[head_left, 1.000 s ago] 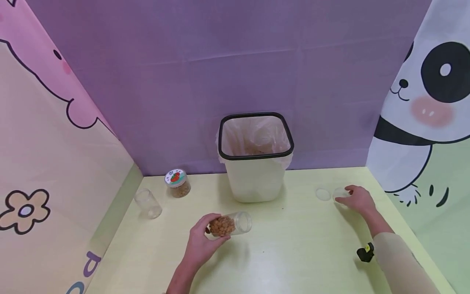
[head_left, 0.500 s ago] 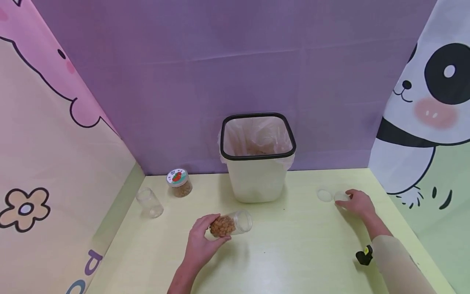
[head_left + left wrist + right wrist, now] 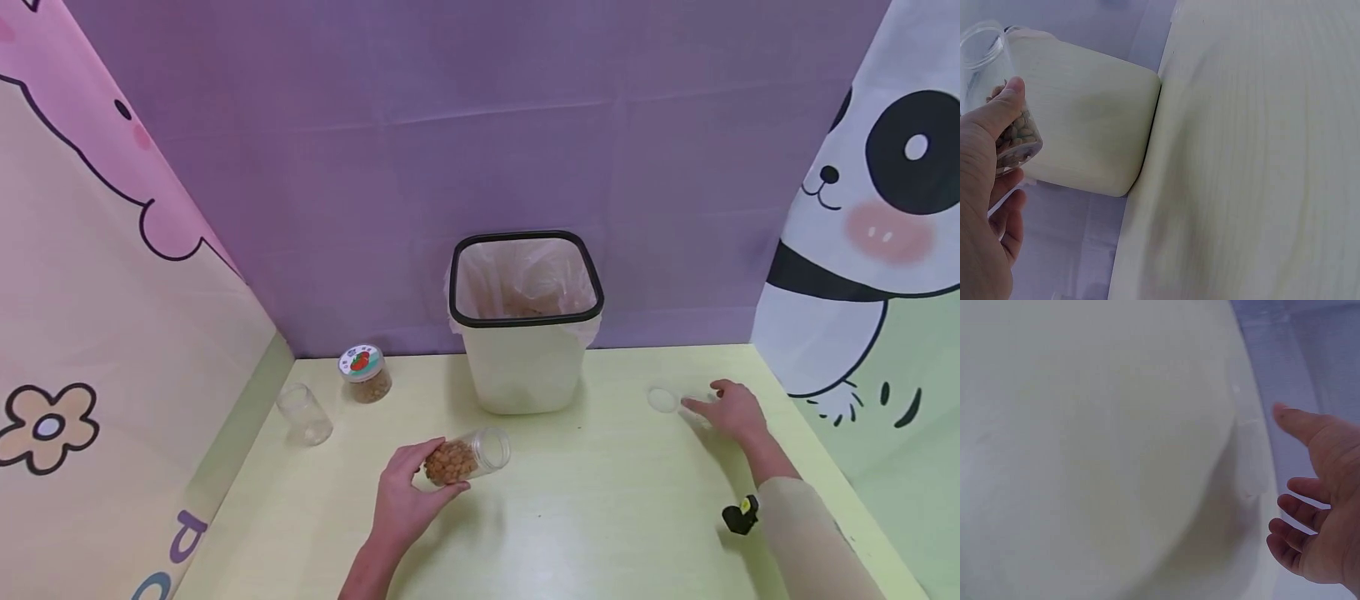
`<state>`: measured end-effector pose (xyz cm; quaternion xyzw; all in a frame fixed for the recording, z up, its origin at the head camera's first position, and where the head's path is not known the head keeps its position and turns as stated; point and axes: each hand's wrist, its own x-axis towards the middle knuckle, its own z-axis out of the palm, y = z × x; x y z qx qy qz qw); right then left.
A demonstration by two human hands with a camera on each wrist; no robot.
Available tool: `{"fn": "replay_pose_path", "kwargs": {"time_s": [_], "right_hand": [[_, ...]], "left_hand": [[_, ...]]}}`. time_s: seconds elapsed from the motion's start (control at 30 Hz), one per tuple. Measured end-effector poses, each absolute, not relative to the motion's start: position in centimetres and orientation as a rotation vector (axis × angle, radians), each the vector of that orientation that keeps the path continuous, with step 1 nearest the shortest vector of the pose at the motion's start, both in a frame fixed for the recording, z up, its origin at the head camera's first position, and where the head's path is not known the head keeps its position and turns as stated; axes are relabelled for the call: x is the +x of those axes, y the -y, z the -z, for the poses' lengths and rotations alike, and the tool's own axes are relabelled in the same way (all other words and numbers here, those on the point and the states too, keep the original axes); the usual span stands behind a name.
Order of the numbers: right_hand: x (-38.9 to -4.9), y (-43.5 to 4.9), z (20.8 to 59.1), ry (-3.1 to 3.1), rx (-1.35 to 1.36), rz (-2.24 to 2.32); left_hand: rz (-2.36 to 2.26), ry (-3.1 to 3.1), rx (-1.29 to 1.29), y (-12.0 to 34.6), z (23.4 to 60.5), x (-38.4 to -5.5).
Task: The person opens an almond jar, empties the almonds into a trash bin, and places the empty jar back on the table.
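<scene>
My left hand (image 3: 408,498) grips a clear open-mouthed jar (image 3: 463,457) from the side, thumb below and fingers above in the head view. The jar lies tilted over the table, its mouth to the right, with small brown nut-like pieces (image 3: 1017,132) gathered at its base end. At the table's far right, my right hand (image 3: 735,414) has thumb and fingers spread, holding nothing. A clear round lid-like disc (image 3: 1254,459) lies on the table just in front of it. Another clear disc (image 3: 662,399) lies to its left.
A white bin (image 3: 522,367) with a black rim and plastic liner stands at the back. On the left are an empty clear jar (image 3: 306,414) on its side and a lidded jar (image 3: 367,375) with a tomato label. A small black object (image 3: 740,515) shows beside the right sleeve.
The right hand's fingers have spread and let go of the clear disc, which now lies on the table. The left hand still holds the jar, with little movement.
</scene>
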<state>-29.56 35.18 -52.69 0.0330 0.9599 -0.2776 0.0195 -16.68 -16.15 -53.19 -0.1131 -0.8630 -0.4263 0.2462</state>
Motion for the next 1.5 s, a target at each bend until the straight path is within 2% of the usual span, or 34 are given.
{"fn": "replay_pose_path", "kwargs": {"time_s": [0.17, 0.43, 0.73, 1.2, 1.5], "right_hand": [[-31.5, -34.7, 50.4, -3.050, 0.087, 0.988], [-34.1, -31.3, 44.5, -2.978, 0.061, 1.279], [-35.2, -27.3, 39.5, -2.922, 0.010, 1.440], [-36.3, -20.6, 34.3, -2.471, -0.079, 1.845], [-36.4, -18.4, 33.2, -2.394, -0.094, 1.700]], "left_hand": [[1.148, 2.370, -0.299, 16.4, 53.0, -16.6], [1.110, 2.407, -0.299, 16.8, 52.7, -16.7], [0.975, 2.407, -0.414, 17.5, 51.8, -17.2], [0.896, 2.415, -0.445, 19.5, 50.2, -18.0], [0.879, 2.421, -0.443, 20.8, 49.1, -18.5]]}}
